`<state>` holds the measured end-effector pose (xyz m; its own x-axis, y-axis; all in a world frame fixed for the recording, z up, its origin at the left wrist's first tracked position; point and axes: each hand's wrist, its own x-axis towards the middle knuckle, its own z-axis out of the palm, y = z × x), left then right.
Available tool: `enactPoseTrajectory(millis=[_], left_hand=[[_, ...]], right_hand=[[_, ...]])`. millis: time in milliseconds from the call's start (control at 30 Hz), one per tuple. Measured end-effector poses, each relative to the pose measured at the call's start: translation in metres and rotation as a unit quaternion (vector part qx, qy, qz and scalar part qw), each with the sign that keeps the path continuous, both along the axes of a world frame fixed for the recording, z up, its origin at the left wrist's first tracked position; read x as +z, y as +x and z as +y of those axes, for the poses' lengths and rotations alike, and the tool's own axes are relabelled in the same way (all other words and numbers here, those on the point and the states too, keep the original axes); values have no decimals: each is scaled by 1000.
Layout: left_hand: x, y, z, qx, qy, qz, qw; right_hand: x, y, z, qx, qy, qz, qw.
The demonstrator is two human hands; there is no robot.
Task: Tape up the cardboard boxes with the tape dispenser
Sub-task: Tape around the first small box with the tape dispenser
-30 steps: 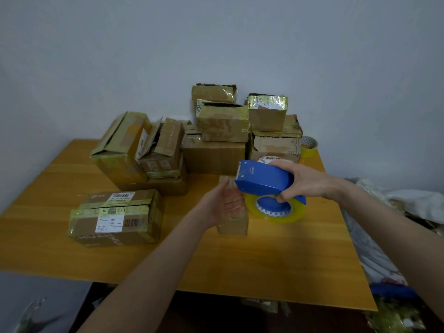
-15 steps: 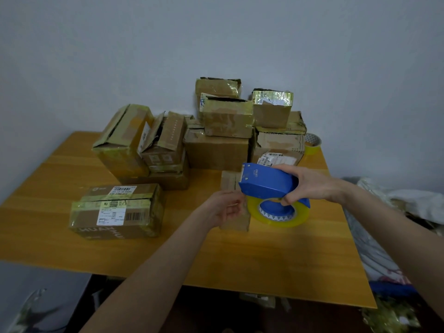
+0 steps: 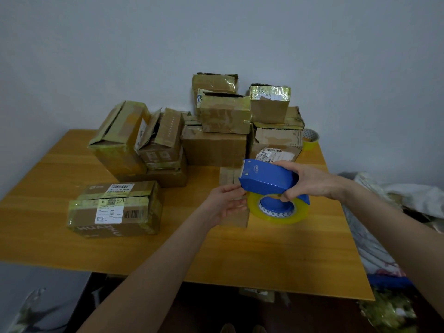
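Note:
My right hand (image 3: 310,182) grips a blue tape dispenser (image 3: 266,179) with a yellowish tape roll (image 3: 278,211) under it, held above the table's middle. My left hand (image 3: 227,203) is at the dispenser's front edge, fingers pinched near the tape end; whether it holds the tape I cannot tell. Right behind the hands a small narrow cardboard box (image 3: 231,195) lies on the wooden table (image 3: 276,255), partly hidden by them. A taped box with a white label (image 3: 115,209) lies at the left front.
A pile of several cardboard boxes (image 3: 216,131) is stacked at the back against the wall. A spare tape roll (image 3: 310,138) sits at the back right. Cloth and bags (image 3: 389,212) lie past the table's right edge. The front edge runs close to me.
My left hand has moved from the small box up to the dispenser's front edge and closed its fingers there. The right hand with the dispenser stayed nearly in place.

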<state>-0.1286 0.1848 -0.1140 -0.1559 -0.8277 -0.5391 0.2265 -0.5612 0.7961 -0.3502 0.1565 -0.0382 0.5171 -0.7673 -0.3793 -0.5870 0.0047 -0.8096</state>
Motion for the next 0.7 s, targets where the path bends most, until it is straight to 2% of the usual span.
enactPoseTrajectory(millis=[200,467,600,700], left_hand=[[3,-2,-2,-19,-3,-22,1000],[4,2,-4,-15,-25,24,999],[5,5,-3,-35,-76,52,995],[8,1,1,-45,-137,9,990]], right_hand=[[-1,1,0,10,6,-8,1000],[-7,-6,-5,-24,24,-43,998],[-16,-16,-8,-78,62,-94,991],[-23,-22,-11,-105,85,-140,981]])
